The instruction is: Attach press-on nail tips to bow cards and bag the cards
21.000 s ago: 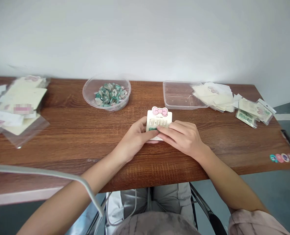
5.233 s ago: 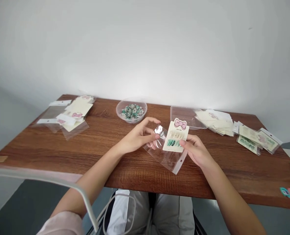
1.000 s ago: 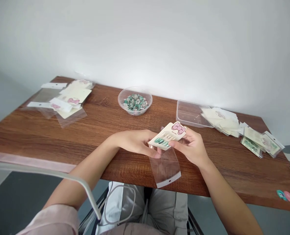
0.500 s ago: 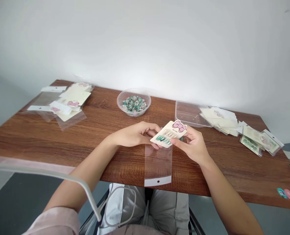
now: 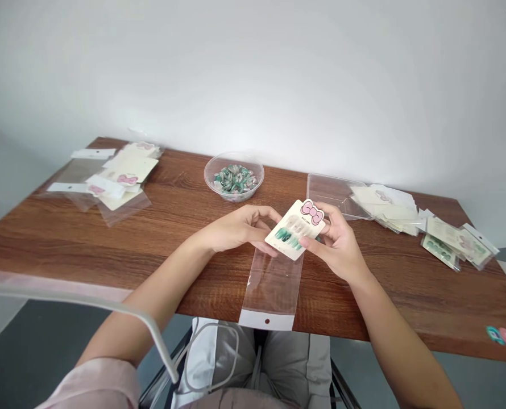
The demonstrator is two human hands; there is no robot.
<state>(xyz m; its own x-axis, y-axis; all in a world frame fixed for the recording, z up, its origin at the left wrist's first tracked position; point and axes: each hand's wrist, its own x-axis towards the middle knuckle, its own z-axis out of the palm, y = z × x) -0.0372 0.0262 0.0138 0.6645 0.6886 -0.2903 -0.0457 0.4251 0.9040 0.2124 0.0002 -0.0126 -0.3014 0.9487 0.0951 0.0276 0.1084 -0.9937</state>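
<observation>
Left hand (image 5: 238, 230): fingers bent, close to the card's left edge; a grip on the bag cannot be confirmed. Clear bag (image 5: 272, 284): likely limp and slippery; take it by the white header strip, which lies at the near edge of the counter (image 5: 171, 210). Card (image 5: 293, 250): between the hands, tilted above the bag; likely light and stiff; hold by bare edges. Cream, pink bow on top, one pale and one green row. Right hand (image 5: 338, 247): thumb in front, fingers behind, clamping the card.
</observation>
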